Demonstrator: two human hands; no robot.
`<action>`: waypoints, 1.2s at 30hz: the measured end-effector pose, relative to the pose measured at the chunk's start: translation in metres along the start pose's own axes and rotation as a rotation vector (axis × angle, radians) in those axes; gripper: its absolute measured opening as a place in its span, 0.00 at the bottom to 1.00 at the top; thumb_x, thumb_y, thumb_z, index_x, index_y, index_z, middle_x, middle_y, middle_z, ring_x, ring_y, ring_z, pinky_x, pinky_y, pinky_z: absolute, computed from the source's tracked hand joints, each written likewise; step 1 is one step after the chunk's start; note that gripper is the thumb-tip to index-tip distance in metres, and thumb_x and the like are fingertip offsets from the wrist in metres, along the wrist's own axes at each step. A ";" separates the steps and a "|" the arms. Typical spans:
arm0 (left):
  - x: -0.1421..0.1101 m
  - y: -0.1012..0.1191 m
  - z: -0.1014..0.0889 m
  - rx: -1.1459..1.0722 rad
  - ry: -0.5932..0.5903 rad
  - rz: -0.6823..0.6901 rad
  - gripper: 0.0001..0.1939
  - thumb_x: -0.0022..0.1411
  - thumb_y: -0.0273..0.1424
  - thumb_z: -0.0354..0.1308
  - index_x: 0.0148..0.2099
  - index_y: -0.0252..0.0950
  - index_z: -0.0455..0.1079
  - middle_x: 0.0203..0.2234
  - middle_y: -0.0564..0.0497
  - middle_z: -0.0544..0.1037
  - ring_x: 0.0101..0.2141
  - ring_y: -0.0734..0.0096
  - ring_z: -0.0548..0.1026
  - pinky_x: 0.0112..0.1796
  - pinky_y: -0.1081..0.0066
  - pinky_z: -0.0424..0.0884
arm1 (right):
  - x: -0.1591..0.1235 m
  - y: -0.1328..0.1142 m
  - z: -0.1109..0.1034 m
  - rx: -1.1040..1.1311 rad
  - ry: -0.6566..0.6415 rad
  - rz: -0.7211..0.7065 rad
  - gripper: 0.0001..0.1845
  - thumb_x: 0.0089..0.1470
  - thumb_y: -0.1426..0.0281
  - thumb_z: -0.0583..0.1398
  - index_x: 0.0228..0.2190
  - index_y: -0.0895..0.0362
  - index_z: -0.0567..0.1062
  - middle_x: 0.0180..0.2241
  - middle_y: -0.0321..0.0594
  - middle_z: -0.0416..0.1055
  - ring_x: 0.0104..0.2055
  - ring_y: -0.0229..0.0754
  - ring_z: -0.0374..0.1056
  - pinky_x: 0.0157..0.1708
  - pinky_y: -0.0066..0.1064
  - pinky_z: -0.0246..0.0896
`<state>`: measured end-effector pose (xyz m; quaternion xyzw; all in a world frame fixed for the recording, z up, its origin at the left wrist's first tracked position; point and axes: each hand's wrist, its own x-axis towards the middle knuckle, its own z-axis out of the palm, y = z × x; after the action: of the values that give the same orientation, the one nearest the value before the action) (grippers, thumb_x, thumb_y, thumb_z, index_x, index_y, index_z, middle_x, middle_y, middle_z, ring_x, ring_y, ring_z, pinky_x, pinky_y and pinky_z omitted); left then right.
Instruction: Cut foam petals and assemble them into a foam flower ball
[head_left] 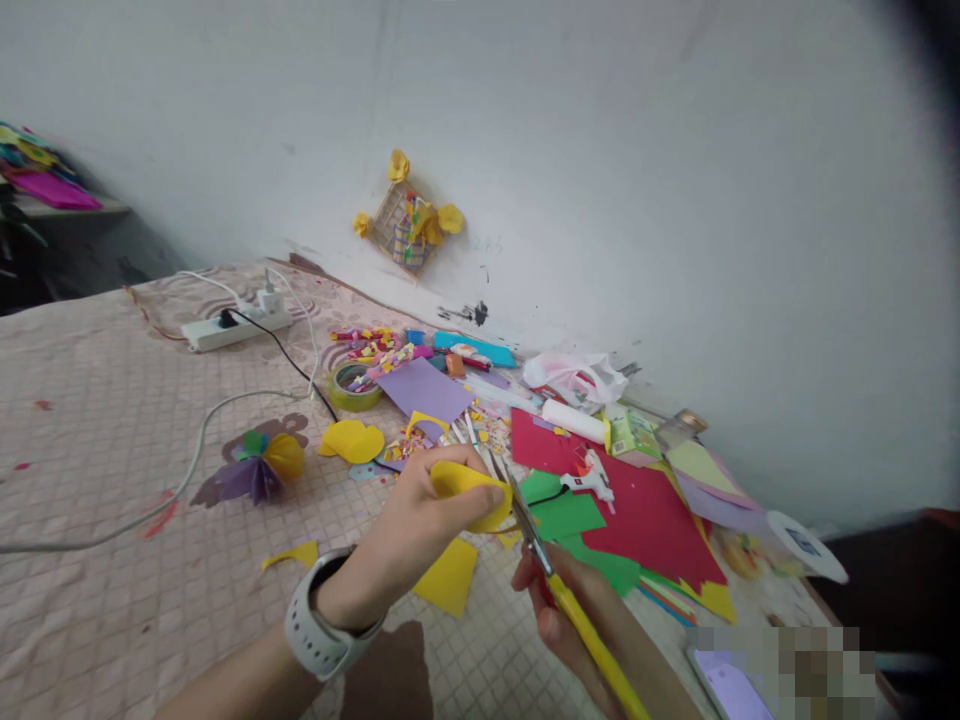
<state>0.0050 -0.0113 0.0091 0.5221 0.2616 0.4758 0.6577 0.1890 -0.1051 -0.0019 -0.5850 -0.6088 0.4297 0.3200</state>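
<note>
My left hand (pixel 439 500) pinches a rounded piece of yellow paper (pixel 457 483) between thumb and fingers, above the table. In my right hand (pixel 562 610) is a pair of scissors (pixel 592 640) with yellow handles. Their blades are parted at the paper's right edge, and a thin yellow strip hangs just below it. Under my left hand lies a yellow sheet (pixel 448 580). A curved yellow offcut (pixel 292 555) rests left of it, and several rounded yellow pieces (pixel 352 440) lie farther back.
A purple, yellow and green paper flower (pixel 262 468) stands on the left. Behind it are a power strip (pixel 236 328) with cords and a roll of tape (pixel 355 385). Red paper (pixel 652 520), green paper (pixel 562 505) and a glue gun (pixel 592 478) lie on the right.
</note>
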 end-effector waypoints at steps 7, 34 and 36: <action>0.001 0.000 -0.001 0.003 -0.001 -0.006 0.11 0.54 0.30 0.61 0.23 0.35 0.65 0.18 0.58 0.65 0.22 0.79 0.60 0.24 0.73 0.54 | 0.001 0.001 -0.001 0.001 -0.044 0.023 0.27 0.52 0.42 0.57 0.34 0.53 0.68 0.21 0.29 0.54 0.22 0.36 0.51 0.21 0.28 0.45; 0.000 -0.002 -0.001 -0.002 -0.004 -0.028 0.11 0.55 0.31 0.62 0.23 0.35 0.65 0.18 0.58 0.64 0.22 0.78 0.59 0.24 0.73 0.53 | 0.003 0.000 -0.004 0.019 -0.112 0.038 0.29 0.52 0.40 0.55 0.30 0.54 0.65 0.21 0.29 0.55 0.21 0.34 0.49 0.20 0.27 0.42; 0.000 -0.002 -0.001 -0.003 -0.007 -0.031 0.11 0.55 0.31 0.62 0.23 0.35 0.65 0.18 0.58 0.64 0.21 0.78 0.59 0.24 0.73 0.53 | 0.003 -0.004 -0.003 0.031 -0.074 0.060 0.30 0.50 0.39 0.56 0.29 0.54 0.65 0.21 0.30 0.56 0.21 0.34 0.49 0.20 0.27 0.41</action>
<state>0.0049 -0.0111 0.0065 0.5185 0.2665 0.4640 0.6670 0.1893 -0.1017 0.0029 -0.5817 -0.5957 0.4699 0.2932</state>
